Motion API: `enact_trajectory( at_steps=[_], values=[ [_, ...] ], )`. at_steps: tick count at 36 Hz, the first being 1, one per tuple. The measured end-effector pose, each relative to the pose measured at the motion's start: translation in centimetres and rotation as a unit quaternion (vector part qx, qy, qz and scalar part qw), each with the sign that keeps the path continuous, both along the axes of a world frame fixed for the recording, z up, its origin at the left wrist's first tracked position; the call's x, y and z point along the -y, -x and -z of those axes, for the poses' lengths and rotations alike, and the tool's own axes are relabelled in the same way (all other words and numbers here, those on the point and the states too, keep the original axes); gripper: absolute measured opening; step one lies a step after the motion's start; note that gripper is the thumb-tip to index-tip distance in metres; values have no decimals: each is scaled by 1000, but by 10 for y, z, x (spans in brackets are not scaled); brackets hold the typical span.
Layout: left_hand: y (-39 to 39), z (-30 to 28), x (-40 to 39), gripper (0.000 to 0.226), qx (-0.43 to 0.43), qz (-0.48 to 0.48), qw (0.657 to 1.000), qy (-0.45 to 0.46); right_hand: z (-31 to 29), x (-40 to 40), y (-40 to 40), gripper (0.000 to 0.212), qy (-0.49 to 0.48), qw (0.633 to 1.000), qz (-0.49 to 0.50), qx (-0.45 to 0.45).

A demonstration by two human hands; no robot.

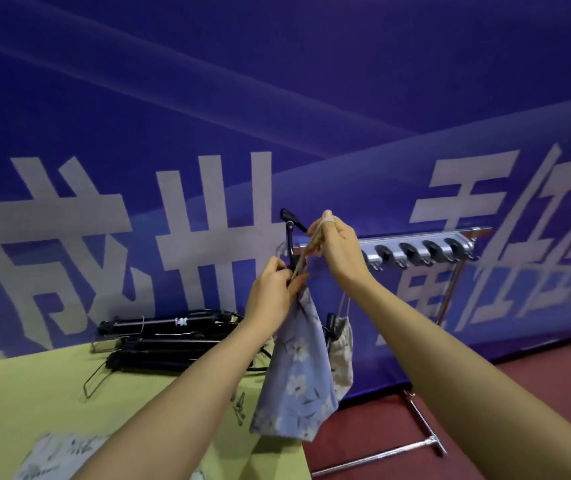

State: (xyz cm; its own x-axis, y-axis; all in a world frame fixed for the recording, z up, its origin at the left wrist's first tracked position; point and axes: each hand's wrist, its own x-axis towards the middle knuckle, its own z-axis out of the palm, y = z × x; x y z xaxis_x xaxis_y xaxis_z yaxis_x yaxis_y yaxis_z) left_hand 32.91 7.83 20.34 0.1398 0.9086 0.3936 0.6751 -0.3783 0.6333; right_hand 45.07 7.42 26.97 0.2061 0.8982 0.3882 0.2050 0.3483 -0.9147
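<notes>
Bag: blue floral drawstring, hanging in the air in front of the rack, just past the table's right edge. Left hand has its fingers curled round the bag's neck, along with what looks like the stem of a black hanger. Right hand pinches the cord and pulls it taut, up and to the right.

The step looks like getting the cord onto the hanger. To do it well:
- Grip firm at the neck so the bag doesn't swing.
- Hold the cord loop open and taut.
- Lead it over the hook end, not the stem.
- Ease tension only once it seats.

Can't tell if the loop is already round the hook, since the hands cover it.

Table has a yellow-green cover, with a stack of black hangers on it and a pale floral cloth at the near edge. A second bag hangs from the rack. Behind is a blue banner with big white characters. The floor is red.
</notes>
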Motion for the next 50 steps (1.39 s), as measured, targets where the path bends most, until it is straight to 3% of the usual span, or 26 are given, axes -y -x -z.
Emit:
enact_trajectory(
  at_steps=[10, 17, 21, 26, 29, 32, 36, 38, 45, 50],
  values=[
    [-45, 22, -24, 38, -9, 15, 1000, 10, 20, -22, -50, 49, 50, 999, -12, 16],
    [-85, 38, -43, 42, -78, -21, 997, 5, 34, -47, -96, 49, 103, 992, -70, -19],
    [-116, 49, -45, 44, -83, -81, 993, 15, 43, -65, -130, 37, 163, 977, -111, -77],
    [-148, 70, -42, 39, -86, -168, 980, 67, 48, -83, -177, 20, 187, 970, -138, -71],
    [-164, 80, -39, 35, -94, -194, 973, 85, 56, -86, -192, 18, 166, 972, -166, -12],
    [-187, 87, -33, 34, -114, -224, 957, 142, 66, -88, -205, 24, 92, 975, -171, 112],
    [-198, 107, -32, 39, -241, -260, 911, 209, 79, -94, -217, 30, -9, 950, -172, 260],
    [-203, 115, -31, 41, -272, -262, 898, 228, 91, -94, -219, 28, -20, 938, -190, 287],
    [-224, 117, -35, 49, -210, -205, 921, 258, 116, -101, -225, 13, 54, 956, -256, 135],
    [-233, 104, -43, 21, -125, -164, 959, 194, 135, -100, -235, 22, 126, 964, -233, 24]
  ],
)
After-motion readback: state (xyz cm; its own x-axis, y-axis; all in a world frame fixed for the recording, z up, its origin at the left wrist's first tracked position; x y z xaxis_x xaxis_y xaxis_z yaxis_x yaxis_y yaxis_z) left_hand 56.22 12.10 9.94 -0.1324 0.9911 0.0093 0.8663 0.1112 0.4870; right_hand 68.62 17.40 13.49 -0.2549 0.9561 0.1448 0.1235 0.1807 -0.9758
